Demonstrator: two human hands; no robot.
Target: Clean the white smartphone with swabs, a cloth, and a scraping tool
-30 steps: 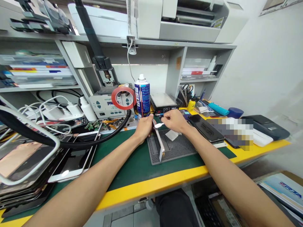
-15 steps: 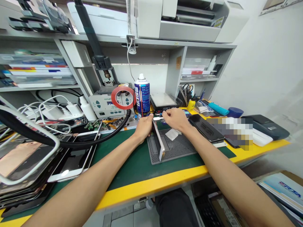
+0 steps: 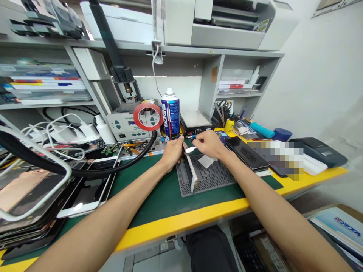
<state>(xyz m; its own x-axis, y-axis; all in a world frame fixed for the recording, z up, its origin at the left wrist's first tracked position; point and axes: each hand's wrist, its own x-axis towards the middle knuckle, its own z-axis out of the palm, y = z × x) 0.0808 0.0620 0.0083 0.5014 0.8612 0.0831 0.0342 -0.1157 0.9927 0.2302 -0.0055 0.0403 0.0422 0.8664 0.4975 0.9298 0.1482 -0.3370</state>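
Gripping left hand (image 3: 172, 154): is clasping phone (image 3: 192, 170) by its far end
Phone: is standing on edge over grey mat (image 3: 218, 180), long axis running front to back
White-tipped tool (image 3: 190, 150): is lying at phone's upper edge, contact unclear
Right hand (image 3: 208, 144): fingers are pinching tool, just right of phone

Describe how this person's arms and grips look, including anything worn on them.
The left arm and right arm are bare as far as they show: no sleeve, watch, bracelet or clear marking on either. The left grip and right grip are ungloved. Both are partly hidden, so rings can't be ruled out.
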